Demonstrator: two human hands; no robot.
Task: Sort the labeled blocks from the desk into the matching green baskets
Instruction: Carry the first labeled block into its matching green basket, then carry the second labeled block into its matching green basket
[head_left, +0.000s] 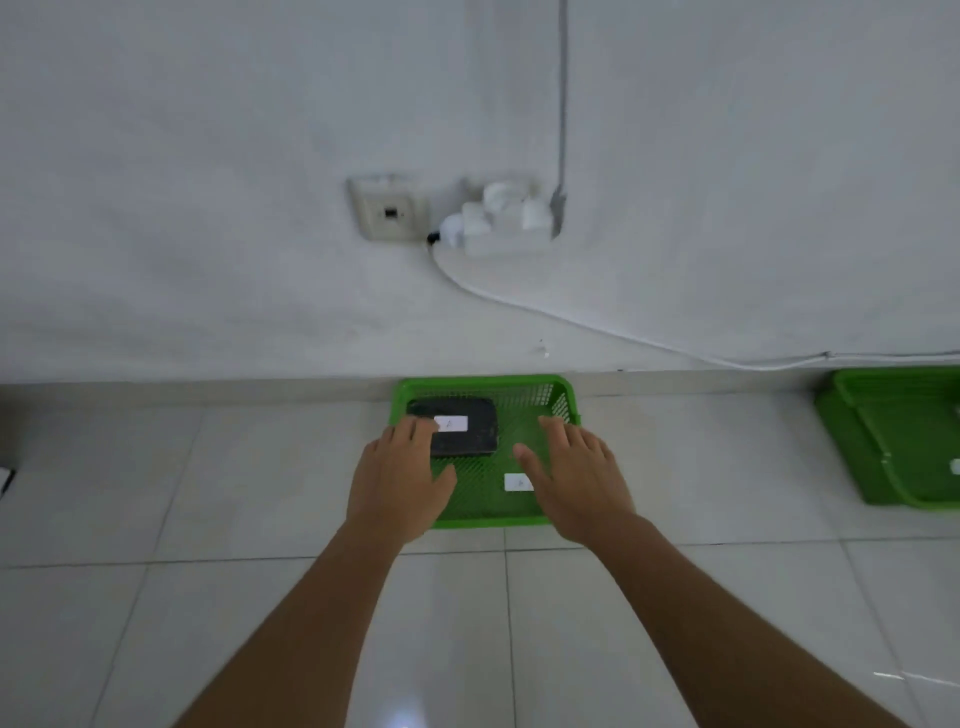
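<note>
A green mesh basket (540, 395) stands on the tiled floor against the wall. A black block (470, 434) with a white label lies flat in its far left part. A white label (517, 482) is stuck to the basket's floor near the front. My left hand (400, 478) hovers over the basket's left side, fingers spread, fingertips at the block's left edge. My right hand (576, 478) is spread over the right side, holding nothing.
A second green basket (878, 447) sits at the right edge, partly cut off. On the wall above are a socket plate (388, 212), a white plug cluster (506, 218) and a white cable (597, 327) running right. White floor tiles surround the baskets.
</note>
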